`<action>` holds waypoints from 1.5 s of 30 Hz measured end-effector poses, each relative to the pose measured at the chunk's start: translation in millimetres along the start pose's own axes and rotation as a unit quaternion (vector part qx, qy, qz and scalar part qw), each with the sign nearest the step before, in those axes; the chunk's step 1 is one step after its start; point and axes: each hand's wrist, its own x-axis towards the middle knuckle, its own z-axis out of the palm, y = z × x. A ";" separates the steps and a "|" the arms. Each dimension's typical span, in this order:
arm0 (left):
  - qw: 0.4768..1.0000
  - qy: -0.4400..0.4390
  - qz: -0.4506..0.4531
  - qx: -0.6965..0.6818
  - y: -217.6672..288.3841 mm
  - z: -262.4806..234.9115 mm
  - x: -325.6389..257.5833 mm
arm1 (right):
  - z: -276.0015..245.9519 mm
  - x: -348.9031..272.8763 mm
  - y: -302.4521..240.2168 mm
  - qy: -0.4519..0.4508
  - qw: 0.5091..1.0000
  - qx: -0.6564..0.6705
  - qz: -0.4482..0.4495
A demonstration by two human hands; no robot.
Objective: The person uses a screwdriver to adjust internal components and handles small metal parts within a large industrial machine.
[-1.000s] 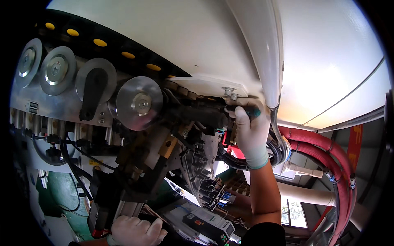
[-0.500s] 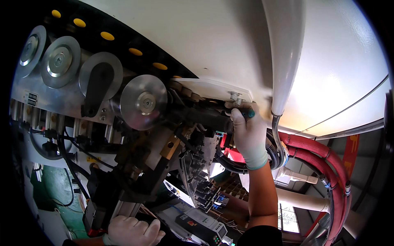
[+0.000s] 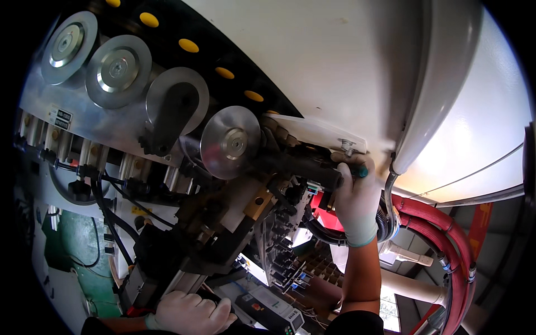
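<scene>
My right hand [image 3: 357,204], in a white glove, is raised beside the machine. Its fingers close round a dark slim tool with a teal end [image 3: 363,171], whose kind I cannot make out. Just above the fingers, a bolt [image 3: 347,146] sticks out of a white plate [image 3: 318,132]. A black cylindrical part [image 3: 312,172] lies against the thumb side. Low in the view my left hand [image 3: 192,314], also gloved, is closed with its knuckles up, at the lower end of a metal bar [image 3: 184,283]. What its fingers grip is hidden.
Several metal rollers [image 3: 230,142] line the machine on the left. Overhead slopes a white housing [image 3: 312,61] with a thick pale tube [image 3: 441,106]. Red hoses [image 3: 441,237] curve down at right. A control box [image 3: 268,307] with a small screen sits below.
The view has shifted, so the machine and my right hand appear farther right and slightly lower. My right hand remains by the bolt, and my left hand remains closed.
</scene>
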 end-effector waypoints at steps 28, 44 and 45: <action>1.000 -0.002 0.003 -0.010 -1.1 -0.4 -0.1 | 11.3 -3.2 17.4 0.098 0.987 0.107 0.065; 1.000 -0.014 0.011 -0.003 -2.8 5.1 -3.1 | 15.3 -4.8 26.2 0.075 0.990 0.121 0.023; 1.000 -0.015 0.008 -0.003 -2.7 4.6 -2.3 | 14.7 -4.1 24.5 0.074 0.990 0.112 0.031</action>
